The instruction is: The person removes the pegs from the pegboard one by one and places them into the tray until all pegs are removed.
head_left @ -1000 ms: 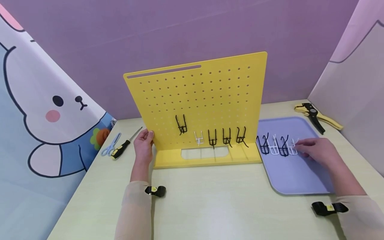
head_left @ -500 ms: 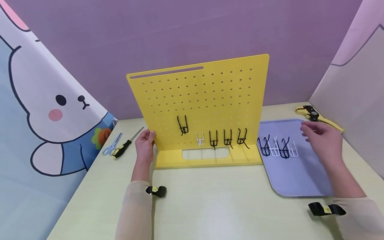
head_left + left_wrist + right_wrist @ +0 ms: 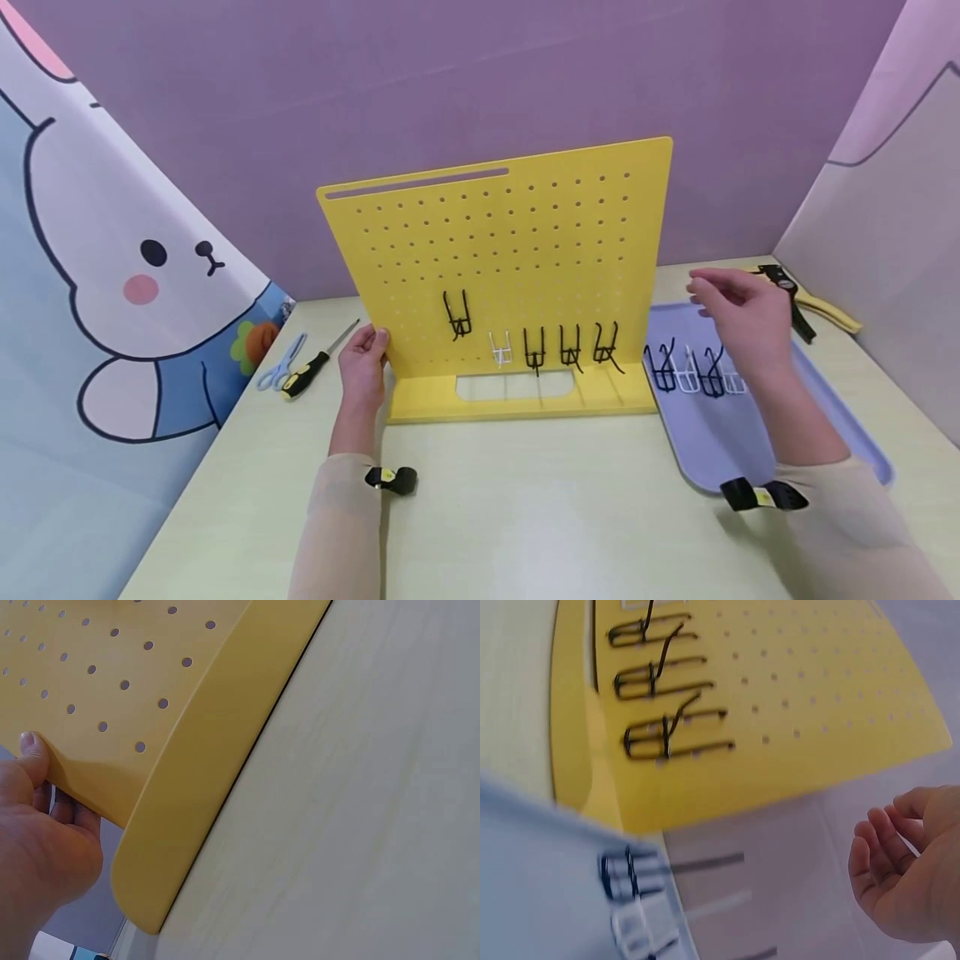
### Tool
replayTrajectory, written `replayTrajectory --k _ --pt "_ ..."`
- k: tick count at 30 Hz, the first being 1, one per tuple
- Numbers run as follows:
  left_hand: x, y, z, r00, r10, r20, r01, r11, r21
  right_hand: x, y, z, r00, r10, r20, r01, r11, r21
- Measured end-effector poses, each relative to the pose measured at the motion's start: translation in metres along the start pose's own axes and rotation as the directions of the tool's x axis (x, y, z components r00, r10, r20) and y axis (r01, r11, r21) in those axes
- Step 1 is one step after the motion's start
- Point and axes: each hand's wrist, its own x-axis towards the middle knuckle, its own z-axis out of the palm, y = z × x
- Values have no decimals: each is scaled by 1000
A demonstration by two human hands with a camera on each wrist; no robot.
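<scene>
The yellow pegboard stands upright on its base. My left hand grips its left side edge, thumb in front and fingers behind, as the left wrist view shows too. On the board hang a black double-prong hook at mid-height, a small white hook below it, and three black hooks, one of them, along the bottom right. My right hand hovers over the far part of the tray, right of the board, fingers loosely curled. In the right wrist view nothing shows between its fingers.
The lilac tray holds black and white hooks, including a black one and a white one. Yellow-handled wire strippers lie behind it. Left of the board are a screwdriver and blue scissors.
My right hand has lifted off the white hook at the row's right end, which stays on the tray, and moved up, then left toward the board. The left hand keeps its grip.
</scene>
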Motion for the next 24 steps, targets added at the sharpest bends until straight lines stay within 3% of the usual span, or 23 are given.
replayTrajectory --k 4,12,24 --pt "0 0 0 1000 16 -4 -16 1000 3 0 -12 18 998 -61 21 59 997 59" --pt "2 -4 -1 1000 18 4 -18 1000 -15 -3 -33 52 991 -63 118 41 983 180" --pt "3 -4 -2 999 32 16 -32 999 -9 -15 -51 111 941 -148 305 68 964 258"
